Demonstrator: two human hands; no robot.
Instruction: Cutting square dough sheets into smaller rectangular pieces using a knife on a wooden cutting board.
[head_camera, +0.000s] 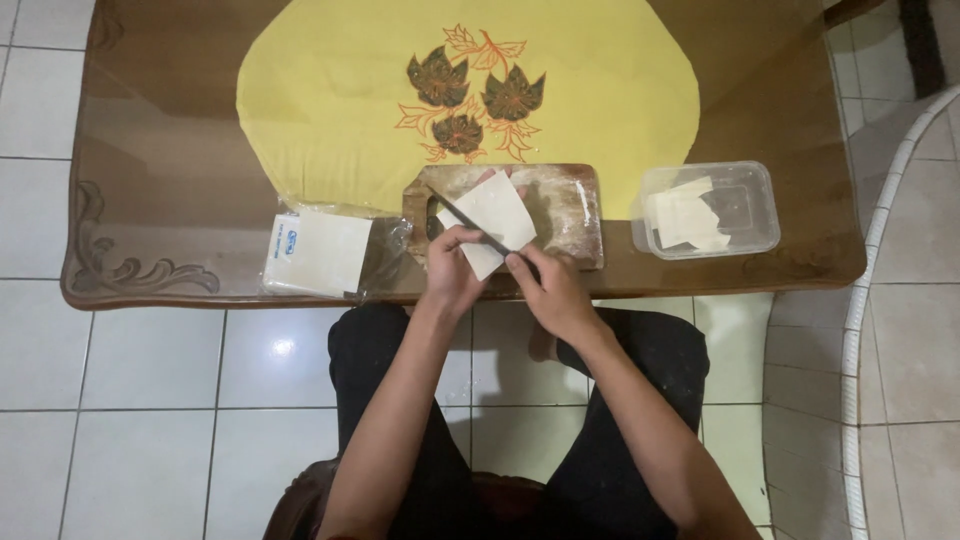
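Head view: a person sits at a glass-topped wooden table, legs in black trousers over a white tiled floor. A floured wooden board lies at the table's near edge. On it sits a pale square wrapper, tilted so that 1 corner points toward the person.

The left hand rests on the wrapper's near left edge, fingers curled and pressing it down against the board. The right hand is closed around the handle of a knife; the dark blade runs diagonally up and left across the wrapper, from the right hand toward the board's far left corner. The 2 hands are just beside each other at the board's near edge.

Left of the board, touching it, lies a clear plastic pack holding a stack of white square sheets. Right of the board, apart from it, stands a clear plastic tub with several cut pale pieces inside.

Farther back, an oval yellow cloth with an orange and brown leaf pattern covers the middle of the table, its near edge reaching under the board
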